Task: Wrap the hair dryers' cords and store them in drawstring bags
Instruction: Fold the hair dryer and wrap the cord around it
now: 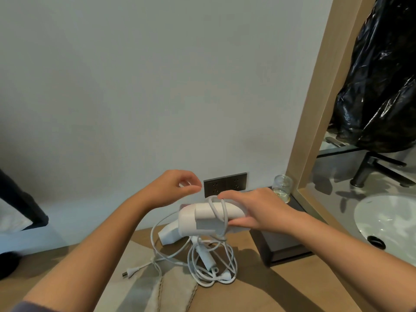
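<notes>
1. Wall (135, 86) (plain, pale) fills the view from 9 to 1 o'clock. A wood-framed mirror (315, 109) stands at 2 o'clock, with a black plastic bag (382, 75) showing in it.
2. Wooden counter (281, 289) runs from 5 to 7 o'clock. Wash basin (387, 219) lies at 4 o'clock, with a dark tap (369, 167) at 3 o'clock.
3. Dark box (283, 244) sits at 4 o'clock of the dryer, just beside it.
4. Beige cloth bag (175, 293) lies at 6 o'clock, near the loose cord.
5. Socket panel (225, 183) is on the wall at 12 o'clock of the dryer, behind the hands. Glass jar (282, 188) stands at 2 o'clock.
6. White hair dryer (202, 219) is held at centre, barrel crosswise, handle pointing to 7 o'clock.
7. Cord (211, 266) crosses the barrel, then drops in loose loops at 6 o'clock. Plug (127, 274) lies at 8 o'clock.
8. Right hand (254, 210): fingers over the barrel, thumb beneath, clamped on its 3 o'clock end.
9. Left hand (171, 188), at 11 o'clock: thumb and forefinger tips together, pinching a bit of cord, other fingers curled.
</notes>
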A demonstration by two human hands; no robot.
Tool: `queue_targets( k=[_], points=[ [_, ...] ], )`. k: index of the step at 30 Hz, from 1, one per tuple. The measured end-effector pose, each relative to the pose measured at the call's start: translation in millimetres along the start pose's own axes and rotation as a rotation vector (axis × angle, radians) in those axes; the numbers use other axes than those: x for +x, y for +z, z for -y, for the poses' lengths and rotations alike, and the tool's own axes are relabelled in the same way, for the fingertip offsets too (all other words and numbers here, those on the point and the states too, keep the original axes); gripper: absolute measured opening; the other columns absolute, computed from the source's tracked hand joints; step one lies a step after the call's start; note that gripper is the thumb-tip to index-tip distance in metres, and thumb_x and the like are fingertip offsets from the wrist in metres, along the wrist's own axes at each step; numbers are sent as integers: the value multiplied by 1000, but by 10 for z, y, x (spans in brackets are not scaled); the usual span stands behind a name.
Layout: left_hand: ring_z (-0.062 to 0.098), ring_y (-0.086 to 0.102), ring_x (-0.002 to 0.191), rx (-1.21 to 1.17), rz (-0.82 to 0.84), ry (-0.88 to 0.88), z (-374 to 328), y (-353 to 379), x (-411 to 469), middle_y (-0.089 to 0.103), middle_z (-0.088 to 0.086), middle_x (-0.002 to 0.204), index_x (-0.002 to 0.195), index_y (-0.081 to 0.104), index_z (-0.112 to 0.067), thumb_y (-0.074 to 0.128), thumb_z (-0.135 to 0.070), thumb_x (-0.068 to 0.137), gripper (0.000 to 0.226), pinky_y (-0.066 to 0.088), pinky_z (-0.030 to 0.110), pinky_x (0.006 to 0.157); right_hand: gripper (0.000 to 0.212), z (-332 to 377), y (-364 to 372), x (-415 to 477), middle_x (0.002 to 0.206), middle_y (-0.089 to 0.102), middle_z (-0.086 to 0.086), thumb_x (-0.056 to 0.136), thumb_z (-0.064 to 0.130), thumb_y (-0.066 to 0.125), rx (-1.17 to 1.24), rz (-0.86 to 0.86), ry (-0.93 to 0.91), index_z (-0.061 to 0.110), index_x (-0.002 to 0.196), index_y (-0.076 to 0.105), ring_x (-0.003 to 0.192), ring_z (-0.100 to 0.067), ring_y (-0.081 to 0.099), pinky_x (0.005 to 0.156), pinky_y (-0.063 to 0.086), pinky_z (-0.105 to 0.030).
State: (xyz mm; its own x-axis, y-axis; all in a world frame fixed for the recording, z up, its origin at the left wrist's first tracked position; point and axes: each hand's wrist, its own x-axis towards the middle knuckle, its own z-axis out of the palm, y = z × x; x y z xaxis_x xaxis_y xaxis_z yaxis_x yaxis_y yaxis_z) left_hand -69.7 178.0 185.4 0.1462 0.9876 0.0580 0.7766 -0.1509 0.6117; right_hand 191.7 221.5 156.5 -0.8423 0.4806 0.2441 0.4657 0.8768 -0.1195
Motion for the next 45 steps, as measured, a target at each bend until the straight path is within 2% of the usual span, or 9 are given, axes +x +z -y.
queue_targets(
  k=[4,7,14,20,24,28,32,38,45],
  points=[
    [3,63,79,-25,-311,125,-148,-77,-209,68,-16,82,90,67,-28,63,-24,90,6,51,20,71,61,-64,8,123,108,70,7,84,61,61,13,27,149,44,138,38,92,-19,66,72,49,-33],
    [8,63,65,-86,-366,166,-203,-6,-391,67,-13,72,82,64,-28,63,-20,90,12,51,23,62,60,-100,-82,240,116,68,7,82,56,67,104,-2,252,39,135,45,100,-21,64,78,50,-35],
    [7,64,59,-54,-212,37,30,374,-548,68,-9,63,74,65,-25,59,-24,92,19,52,25,64,53,-107,-414,433,100,63,11,76,46,76,367,-81,394,35,124,57,86,-12,59,81,52,-36],
    [2,66,68,-99,-151,-84,272,793,-408,72,-9,74,86,67,-29,60,-28,91,9,55,28,75,52,33,-681,468,88,60,12,82,35,75,536,-85,446,29,128,55,61,-3,55,45,39,-11],
    [3,67,89,-344,-173,-177,264,1078,-228,72,-6,99,112,63,-25,62,-25,90,22,54,23,82,52,139,-800,463,90,63,6,82,35,75,581,-89,448,29,129,54,58,-4,58,43,41,-13],
    [18,69,91,-636,-221,-262,193,1207,-88,74,1,94,97,65,-15,58,-12,93,9,55,36,80,50,206,-862,463,82,64,-4,82,29,76,668,-115,475,27,127,55,35,-2,46,39,39,-19],
    [17,71,91,-753,-199,-281,171,1281,-66,75,3,95,98,54,-11,48,-13,98,6,57,36,81,49,206,-882,453,80,65,-8,81,29,77,715,-135,524,29,125,55,39,-9,45,40,38,-23],
    [15,62,86,-513,-107,-387,256,1423,-9,64,4,97,105,56,-13,62,-11,88,17,51,24,72,49,197,-848,475,80,64,-5,81,27,78,739,-164,545,29,124,55,33,-2,45,38,37,-20],
    [13,69,80,-881,150,-465,151,1665,92,73,7,97,120,44,-17,56,-12,93,30,53,27,69,51,180,-826,491,78,63,-4,81,27,78,744,-193,574,28,126,54,32,-2,44,36,36,-19]
  ],
)
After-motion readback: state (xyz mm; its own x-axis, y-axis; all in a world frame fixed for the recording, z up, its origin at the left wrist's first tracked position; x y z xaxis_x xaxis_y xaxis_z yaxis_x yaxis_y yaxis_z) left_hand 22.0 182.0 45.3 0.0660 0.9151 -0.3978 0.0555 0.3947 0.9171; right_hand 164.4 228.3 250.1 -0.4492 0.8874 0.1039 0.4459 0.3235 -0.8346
